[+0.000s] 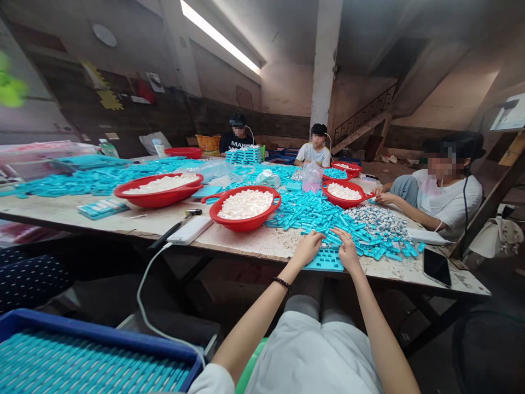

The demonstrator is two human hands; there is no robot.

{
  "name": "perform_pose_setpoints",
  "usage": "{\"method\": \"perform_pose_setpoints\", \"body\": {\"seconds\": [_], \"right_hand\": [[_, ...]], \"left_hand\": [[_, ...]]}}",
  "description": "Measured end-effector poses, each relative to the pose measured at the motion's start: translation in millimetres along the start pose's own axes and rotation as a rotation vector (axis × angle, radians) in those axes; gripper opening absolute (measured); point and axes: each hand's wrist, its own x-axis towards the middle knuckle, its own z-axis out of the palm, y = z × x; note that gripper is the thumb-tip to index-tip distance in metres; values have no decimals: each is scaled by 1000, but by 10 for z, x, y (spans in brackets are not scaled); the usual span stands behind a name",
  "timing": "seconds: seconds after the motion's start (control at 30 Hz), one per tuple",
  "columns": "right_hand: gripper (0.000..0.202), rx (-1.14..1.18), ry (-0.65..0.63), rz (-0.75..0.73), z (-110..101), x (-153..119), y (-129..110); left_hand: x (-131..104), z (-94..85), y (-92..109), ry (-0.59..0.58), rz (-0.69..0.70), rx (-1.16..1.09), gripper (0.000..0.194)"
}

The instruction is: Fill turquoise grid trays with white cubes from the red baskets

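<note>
A flat turquoise board with rows of slots [324, 261] lies at the table's front edge, between my two hands. My left hand [308, 249] rests over the board's left side, its fingers curled together; whatever they pinch is too small to make out. My right hand [348, 250] is at the right side of the board, fingers apart and reaching leftward across its far edge, with a ring on one finger. Just beyond both hands spreads a heap of small turquoise plastic pieces [305, 212]. Small white-and-dark pieces [379, 220] are heaped to the right of it.
Red bowls of white pieces stand at left [158, 198], centre [246, 223] and right [342, 202]. A white power bank [191, 230] and a phone [437, 267] lie near the edge. A blue crate [102, 331] is at lower left. Several people sit around the table.
</note>
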Motion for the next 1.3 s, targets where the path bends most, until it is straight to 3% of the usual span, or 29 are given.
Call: {"method": "perform_pose_setpoints", "body": {"seconds": [0.17, 0.47, 0.73, 0.8, 0.93, 1.3], "right_hand": [[75, 9, 23, 35, 3, -2, 13], [73, 160, 68, 225, -5, -28, 47], [75, 214, 74, 265, 4, -30, 63], [65, 201, 83, 266, -8, -26, 52], [24, 145, 102, 254, -46, -18, 0], [24, 174, 137, 247, -71, -12, -136]], "left_hand": [[-3, 5, -1, -1, -22, 9, 31], [-9, -3, 8, 5, -26, -14, 31], [-4, -4, 2, 0, -21, -18, 31], [-4, -2, -1, 2, -20, -19, 31], [-9, -5, 6, 4, -22, -24, 31], [0, -7, 0, 23, -28, -71, 30]]}}
